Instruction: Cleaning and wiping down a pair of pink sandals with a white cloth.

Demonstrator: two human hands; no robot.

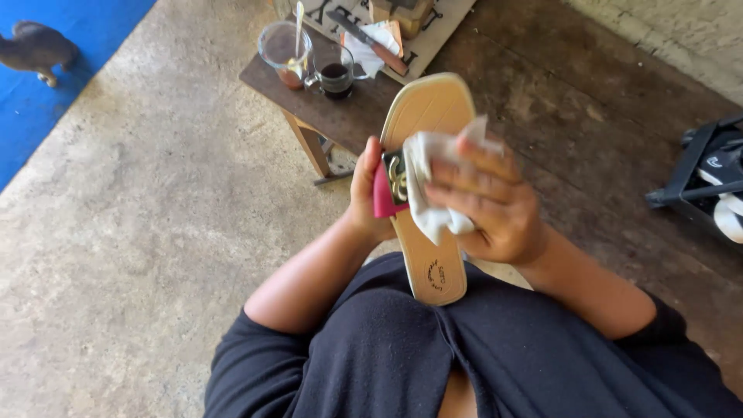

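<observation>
Bare concrete floor (155, 232) filled most of the view, with a blue mat (70, 46) at the upper left where a small grey animal (35, 48) stood. Ahead of the person was a low wooden table (340, 116), and on it stood a clear plastic cup (285, 50) with a spoon in it, a glass mug (337, 76) of dark liquid just beside the cup, and a knife (368, 40) lying across a folded cloth. Over the person's lap, which was clothed in dark fabric, a flat beige sandal (429, 155) was held with its toe pointing away towards the table and its heel near the body. The left hand (368, 193) was closed around the sandal's left edge at the pink strap (381, 197), next to a gold buckle (398, 179). The right hand (491, 205) was curled over a crumpled white cloth (433, 186), gripping it and pressing it against the strap and buckle from the right side. Off to the far right lay a black frame (696, 170) with white shoes in it, well apart from both hands.
</observation>
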